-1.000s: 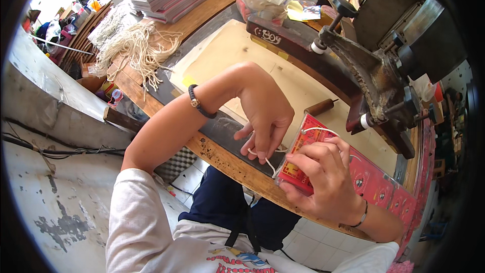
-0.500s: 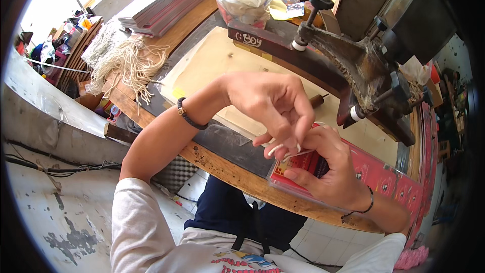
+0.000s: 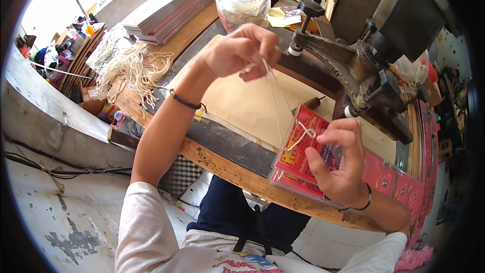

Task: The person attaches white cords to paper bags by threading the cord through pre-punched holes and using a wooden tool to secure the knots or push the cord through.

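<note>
My left hand (image 3: 242, 53) is raised over the table with its fingers closed on a white cord (image 3: 273, 88). From there the cord's two strands run taut down to the left edge of a stack of red printed cards (image 3: 308, 164). On the face of the top card lies a small loop (image 3: 306, 134) of the same cord. My right hand (image 3: 341, 156) rests at the right side of the cards, thumb and forefinger apart beside the loop, with nothing pinched between them. Its other fingers are partly hidden.
A dark metal clamp-like machine (image 3: 353, 55) stands at the back right. Loose white cords (image 3: 134, 71) lie at the left, near stacked boards (image 3: 166, 15). A plastic bag (image 3: 243, 0) sits at the back, and a wooden-handled tool (image 3: 314, 103) lies beyond the cards on a cream sheet (image 3: 237, 106).
My left hand has moved up and away from the cards, drawing the cord out straight. My right hand has loosened, and the loop on the card now shows.
</note>
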Tool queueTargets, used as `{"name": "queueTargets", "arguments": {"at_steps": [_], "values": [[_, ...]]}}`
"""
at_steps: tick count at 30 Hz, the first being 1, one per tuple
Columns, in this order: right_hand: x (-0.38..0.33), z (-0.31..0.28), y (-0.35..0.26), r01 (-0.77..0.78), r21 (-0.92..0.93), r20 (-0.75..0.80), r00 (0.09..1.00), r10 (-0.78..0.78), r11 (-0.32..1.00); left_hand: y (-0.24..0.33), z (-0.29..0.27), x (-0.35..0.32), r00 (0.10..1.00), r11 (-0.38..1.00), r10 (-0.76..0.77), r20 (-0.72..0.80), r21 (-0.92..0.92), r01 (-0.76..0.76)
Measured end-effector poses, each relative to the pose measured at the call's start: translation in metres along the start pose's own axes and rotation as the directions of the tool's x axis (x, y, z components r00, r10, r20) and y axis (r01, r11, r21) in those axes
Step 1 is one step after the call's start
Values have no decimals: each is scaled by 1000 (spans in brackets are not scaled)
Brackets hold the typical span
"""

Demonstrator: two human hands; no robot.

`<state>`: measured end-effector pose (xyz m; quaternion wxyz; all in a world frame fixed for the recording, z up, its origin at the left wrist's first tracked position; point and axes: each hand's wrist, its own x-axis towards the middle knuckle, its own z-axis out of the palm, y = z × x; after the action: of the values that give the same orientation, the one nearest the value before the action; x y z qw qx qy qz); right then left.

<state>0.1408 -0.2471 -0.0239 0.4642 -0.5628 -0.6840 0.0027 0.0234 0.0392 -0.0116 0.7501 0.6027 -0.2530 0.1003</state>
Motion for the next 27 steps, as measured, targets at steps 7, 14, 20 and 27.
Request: {"name": "queueTargets", "arguments": {"at_steps": [7,14,20,27], "values": [[7,4,-1,-133,82,92,988,125,988,7,-1,-1,999,997,37,-28,-63,-39],[9,4,2,-153,-34,209,965,157,988,4,1,1,991,997,76,-106,0,-76],[8,8,3,-265,43,216,944,250,963,3,8,3,1000,999,-4,-11,-39,4],[8,5,1,-335,134,228,926,300,933,6,3,1,996,997,63,-68,-47,-66]]}}
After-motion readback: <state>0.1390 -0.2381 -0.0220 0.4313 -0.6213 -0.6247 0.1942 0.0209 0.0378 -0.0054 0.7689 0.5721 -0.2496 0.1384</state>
